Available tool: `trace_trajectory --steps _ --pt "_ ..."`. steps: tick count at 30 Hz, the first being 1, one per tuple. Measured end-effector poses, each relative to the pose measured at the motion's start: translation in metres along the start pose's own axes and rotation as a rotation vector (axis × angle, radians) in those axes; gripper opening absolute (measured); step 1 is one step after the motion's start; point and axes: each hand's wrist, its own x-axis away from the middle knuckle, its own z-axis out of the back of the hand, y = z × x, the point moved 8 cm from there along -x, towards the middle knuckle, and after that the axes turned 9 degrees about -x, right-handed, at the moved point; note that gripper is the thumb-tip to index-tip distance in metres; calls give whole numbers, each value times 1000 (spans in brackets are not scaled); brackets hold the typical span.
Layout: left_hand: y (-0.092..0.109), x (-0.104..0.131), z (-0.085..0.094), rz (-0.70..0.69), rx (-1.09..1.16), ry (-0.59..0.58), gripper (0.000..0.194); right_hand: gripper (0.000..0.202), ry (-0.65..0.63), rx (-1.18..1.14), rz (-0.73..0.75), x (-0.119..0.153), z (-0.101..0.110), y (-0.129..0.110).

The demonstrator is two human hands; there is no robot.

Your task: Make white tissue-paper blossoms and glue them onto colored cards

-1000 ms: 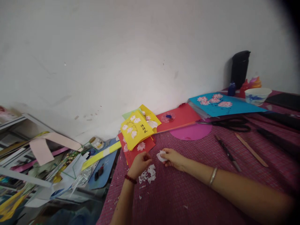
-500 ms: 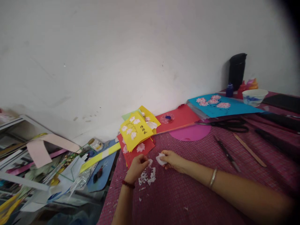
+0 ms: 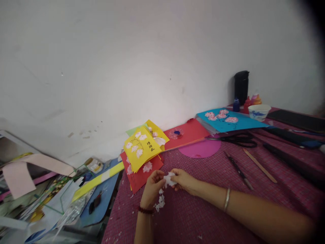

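Observation:
A crumpled piece of white paper point(image 3: 168, 179) is held between my two hands above the checked tablecloth. My right hand point(image 3: 181, 180) pinches its right side. The fingers of my left hand point(image 3: 153, 188), a dark beaded bracelet below them, close on its left edge. Small white paper scraps point(image 3: 160, 202) lie on the cloth beside my left hand, which partly covers them. Just beyond are yellow sheets point(image 3: 142, 145) with pale paper flowers and dark writing, on top of a red sheet point(image 3: 138, 179) that also bears flowers.
A magenta disc point(image 3: 201, 149), a red sheet point(image 3: 189, 132) and a blue sheet with pink flowers point(image 3: 243, 124) lie along the wall. Black scissors point(image 3: 238, 139), a brush point(image 3: 238, 170), a wooden stick point(image 3: 260, 166) and a bowl point(image 3: 259, 113) are at right. A cluttered shelf stands left.
My left hand has moved up to the white paper and now grips its edge, where before it was apart, near the scraps. The camera view has shifted slightly.

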Motion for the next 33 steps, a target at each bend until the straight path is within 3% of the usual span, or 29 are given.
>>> trace_trajectory --steps 5,10,24,33 --pt "-10 6 9 3 84 30 10 14 24 0 29 0 0 -2" --pt "-3 13 15 -27 165 50 10 11 56 27 63 -1 3 -6" --pt "-13 4 -7 28 58 12 33 9 39 77 79 -1 1 -6" --pt "-13 1 -12 38 -6 44 42 35 -53 29 76 4 -5 -9"
